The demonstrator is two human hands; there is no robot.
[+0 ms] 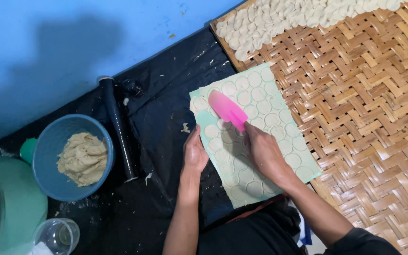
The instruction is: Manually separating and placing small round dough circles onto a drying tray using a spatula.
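Right hand [264, 153] clamped around a pink spatula [227, 110], blade flat on a pale green sheet [279, 123] stamped with dough circles [253, 189]. Left hand [194, 153] open-fingered, pressed against the sheet's left edge. Sheet half on black plastic [166, 123], half on woven bamboo tray [364, 118]; blue bowl of dough [74, 158] well apart to the left.

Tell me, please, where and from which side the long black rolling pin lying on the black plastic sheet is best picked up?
The long black rolling pin is probably best gripped around its middle, from above. It lies flat and slim, running away from the person, with its top side free. The round blue bowl of dough crowds its left, so the left hand, the nearer one, would likely come from the right.
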